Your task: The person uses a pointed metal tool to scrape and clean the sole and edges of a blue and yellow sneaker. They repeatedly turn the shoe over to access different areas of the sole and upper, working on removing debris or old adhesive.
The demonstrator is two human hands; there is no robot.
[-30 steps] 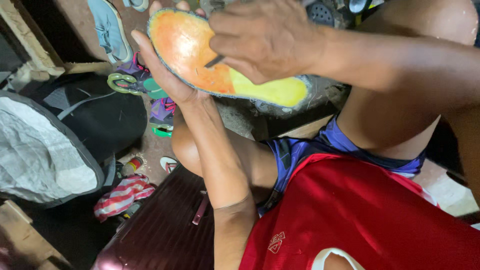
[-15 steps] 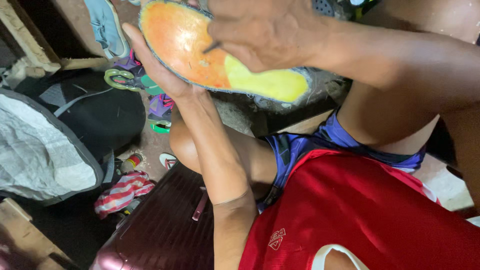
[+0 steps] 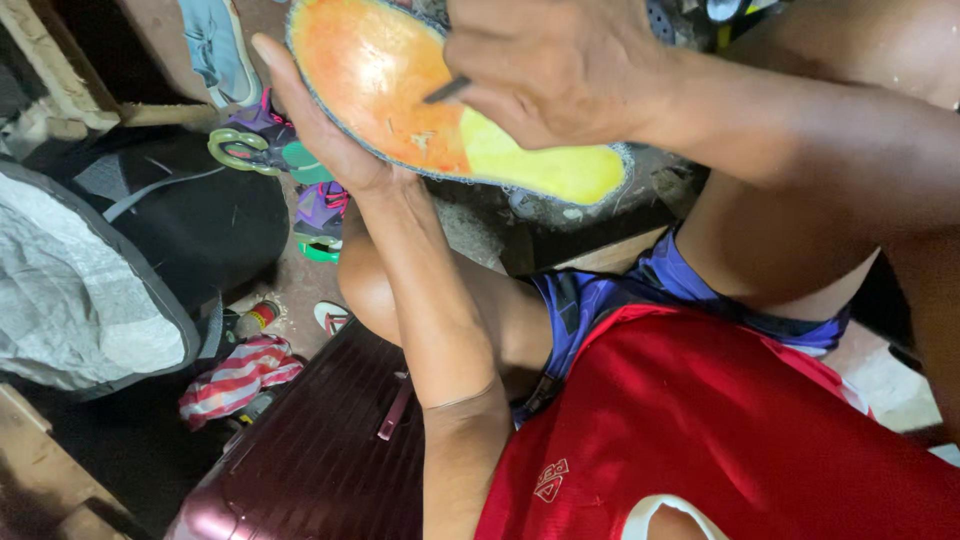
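My left hand (image 3: 315, 125) cups the underside of a shoe sole (image 3: 400, 90) held up in front of me, its face orange at the toe and yellow at the heel, with a grey stitched edge. My right hand (image 3: 550, 65) rests on top of the sole and pinches a thin dark tool (image 3: 447, 90) whose tip touches the orange area. Both forearms cross above my lap; I wear a red shirt and blue shorts.
A maroon hard suitcase (image 3: 320, 450) lies below my left arm. A black and grey bag (image 3: 110, 260) sits at the left, with a striped cloth (image 3: 235, 375), green-handled scissors (image 3: 240, 150) and a pale blue shoe (image 3: 215, 45) on the floor.
The sole and both hands sit slightly higher in view than a second ago. My right hand has shifted a little along the orange part with the tool.
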